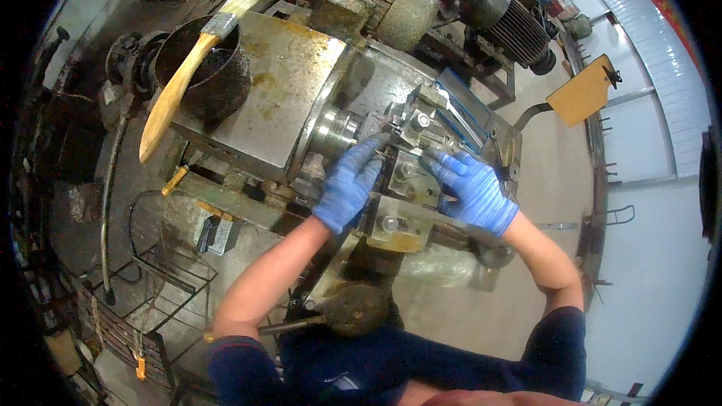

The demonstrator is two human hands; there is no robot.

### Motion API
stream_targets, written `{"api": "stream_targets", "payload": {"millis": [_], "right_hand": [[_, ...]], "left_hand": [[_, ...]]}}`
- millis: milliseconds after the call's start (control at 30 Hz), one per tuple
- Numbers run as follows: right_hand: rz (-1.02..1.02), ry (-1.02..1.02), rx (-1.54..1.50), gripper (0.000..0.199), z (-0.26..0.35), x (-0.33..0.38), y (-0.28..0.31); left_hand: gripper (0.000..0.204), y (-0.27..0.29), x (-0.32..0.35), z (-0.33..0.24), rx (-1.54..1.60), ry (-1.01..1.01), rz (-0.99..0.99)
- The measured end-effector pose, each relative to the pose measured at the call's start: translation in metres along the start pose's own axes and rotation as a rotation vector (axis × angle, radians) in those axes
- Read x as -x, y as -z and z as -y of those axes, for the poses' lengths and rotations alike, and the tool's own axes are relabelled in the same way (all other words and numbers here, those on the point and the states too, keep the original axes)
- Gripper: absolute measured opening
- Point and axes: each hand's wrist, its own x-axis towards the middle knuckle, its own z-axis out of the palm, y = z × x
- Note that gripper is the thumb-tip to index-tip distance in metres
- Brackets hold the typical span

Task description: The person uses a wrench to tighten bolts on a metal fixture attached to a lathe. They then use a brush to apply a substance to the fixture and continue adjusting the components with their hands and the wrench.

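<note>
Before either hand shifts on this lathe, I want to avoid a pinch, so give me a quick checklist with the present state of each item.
1. Gloves on both hands: ok; left hand and right hand wear blue gloves.
2. Chuck stopped: cannot tell from one picture.
3. Left fingertips away from the chuck: not ok, they are close beside it.
4. Both hands on the tool post: ok.
5. Brush out of the way: ok, resting across the black pot.
6. Sleeves loose: ok, forearms bare.

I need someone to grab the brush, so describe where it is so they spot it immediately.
Start at the oily flat top of the lathe. At its left end stands a black pot; the paintbrush lies across its rim. It alone has a pale wooden handle and light bristles.
</note>
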Motion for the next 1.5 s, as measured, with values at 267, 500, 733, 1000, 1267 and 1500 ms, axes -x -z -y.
{"api": "stream_targets", "payload": {"millis": [267,500,733,1000,1267,1500], "right_hand": [[-0.015,0.009,-0.032,0.055,-0.003,0.01,-0.003],[-0.033,-0.055,-0.042,0.056,-0.003,0.004,-0.001],[0.041,-0.131,-0.072,0.061,-0.001,0.0,-0.002],[0.12,-0.146,-0.037,0.059,0.005,-0.003,0.01],[0.028,0.022,-0.105,0.056,-0.005,-0.01,0.01],[0.061,0.032,-0.262,0.059,-0.014,-0.022,0.005]], "left_hand": [[0.035,-0.001,0.002,-0.002,-0.009,0.031,-0.016],[0.035,0.0,0.002,0.001,-0.007,0.014,-0.016],[0.034,0.002,0.002,0.001,-0.026,-0.008,0.004],[0.034,0.001,0.003,0.002,-0.052,0.002,-0.006],[0.036,0.001,0.002,0.007,-0.115,-0.008,-0.024],[0.036,0.002,-0.001,-0.003,-0.134,0.0,0.02]]}}
